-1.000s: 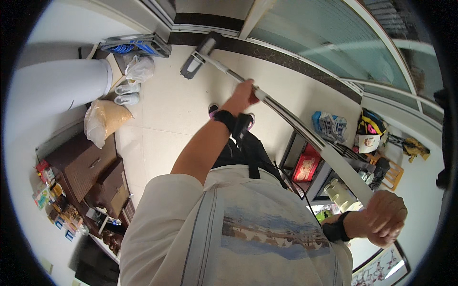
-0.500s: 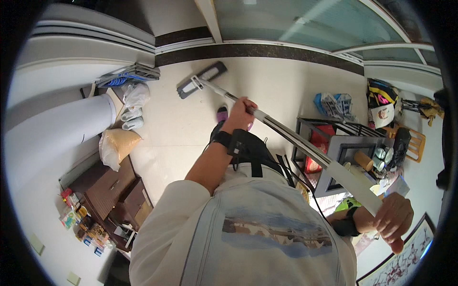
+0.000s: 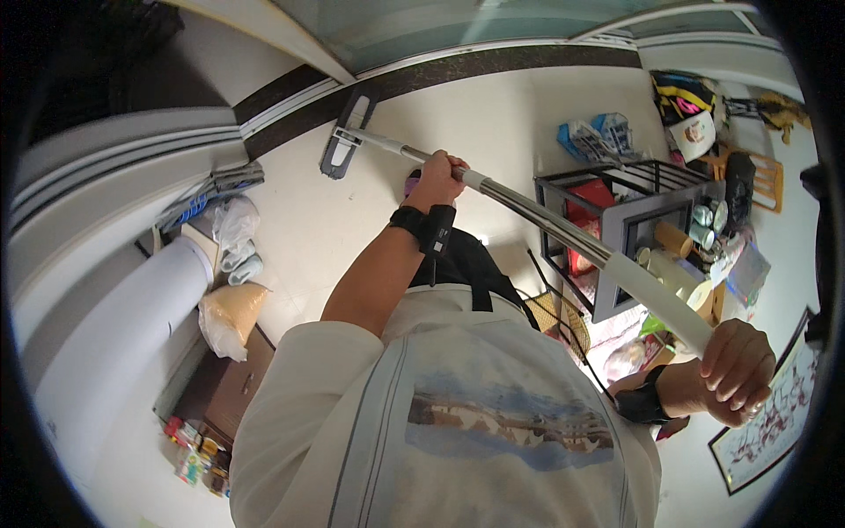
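Both my hands hold a flat mop with a long white and silver handle (image 3: pixel 541 214) that slants across my front. Fingers wrapped round the shaft, my left hand (image 3: pixel 437 179) grips it partway down. At the upper end, on the right, my right hand (image 3: pixel 738 370) is closed over the white grip. The grey and white mop head (image 3: pixel 349 136) rests on the pale tiled floor (image 3: pixel 295 220), its far end beside the dark threshold strip (image 3: pixel 458 72). Each wrist wears a black band.
A sliding glass door (image 3: pixel 440 26) stands ahead. On the left are plastic bags (image 3: pixel 236 233), a filled tan sack (image 3: pixel 233 317) and a big white roll (image 3: pixel 132 326). To the right stand a dark metal-framed rack (image 3: pixel 629 229), blue and white packs (image 3: pixel 598 136) and a wooden stool (image 3: pixel 764 180).
The mop head has swung slightly left and turned more upright in the picture, closer to the threshold strip. My view has turned, shifting the surroundings. Both hands keep their grip on the mop.
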Demonstrator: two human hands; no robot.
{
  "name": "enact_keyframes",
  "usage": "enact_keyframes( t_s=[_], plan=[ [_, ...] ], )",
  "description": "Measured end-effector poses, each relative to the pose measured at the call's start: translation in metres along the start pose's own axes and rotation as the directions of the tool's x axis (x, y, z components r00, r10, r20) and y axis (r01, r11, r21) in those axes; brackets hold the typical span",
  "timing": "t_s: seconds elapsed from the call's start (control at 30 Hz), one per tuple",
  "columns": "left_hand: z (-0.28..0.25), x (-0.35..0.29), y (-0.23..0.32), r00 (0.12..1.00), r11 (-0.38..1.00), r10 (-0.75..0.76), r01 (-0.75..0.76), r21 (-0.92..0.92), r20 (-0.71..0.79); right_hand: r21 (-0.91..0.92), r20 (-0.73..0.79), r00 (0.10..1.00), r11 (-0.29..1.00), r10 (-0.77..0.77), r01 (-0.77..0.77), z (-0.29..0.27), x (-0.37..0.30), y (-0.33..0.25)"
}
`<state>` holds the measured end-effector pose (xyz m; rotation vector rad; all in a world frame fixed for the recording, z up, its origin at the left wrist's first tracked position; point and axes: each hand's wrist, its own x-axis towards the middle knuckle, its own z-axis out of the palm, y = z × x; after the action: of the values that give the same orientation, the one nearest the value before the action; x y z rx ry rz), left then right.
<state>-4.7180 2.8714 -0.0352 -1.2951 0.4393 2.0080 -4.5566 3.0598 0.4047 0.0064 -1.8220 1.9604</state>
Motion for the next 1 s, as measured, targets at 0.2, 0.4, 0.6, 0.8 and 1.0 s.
enact_keyframes(
  t_s=[0.2, 0.4, 0.6, 0.8, 1.0],
  plan=[
    [0.028, 0.027, -0.064, 0.891, 0.624, 0.198, -0.436, 0.649, 0.408, -0.172, -0.244, 0.968, 0.985, -0.053, 0.01, -0.031, -0.031, -0.033],
    [0.094, 0.058, -0.13, 0.957, 0.884, -0.287, 0.286, 0.37, -0.054, -0.279, -0.334, 0.937, 0.96, -0.104, 0.007, -0.068, -0.042, -0.05],
    [0.178, 0.092, -0.225, 0.947, 0.801, -0.291, 0.319, 0.507, -0.135, -0.244, -0.365, 0.904, 0.96, -0.223, 0.138, -0.14, -0.029, -0.048],
    [0.275, 0.136, -0.329, 0.94, 0.737, -0.305, 0.336, 0.586, -0.156, -0.081, -0.453, 0.826, 0.938, -0.335, 0.336, -0.254, -0.002, -0.039],
    [0.36, 0.185, -0.434, 0.905, 0.704, -0.39, 0.412, 0.578, -0.169, -0.325, -0.455, 0.845, 0.936, -0.283, 0.138, -0.352, 0.038, -0.044]
  ],
)
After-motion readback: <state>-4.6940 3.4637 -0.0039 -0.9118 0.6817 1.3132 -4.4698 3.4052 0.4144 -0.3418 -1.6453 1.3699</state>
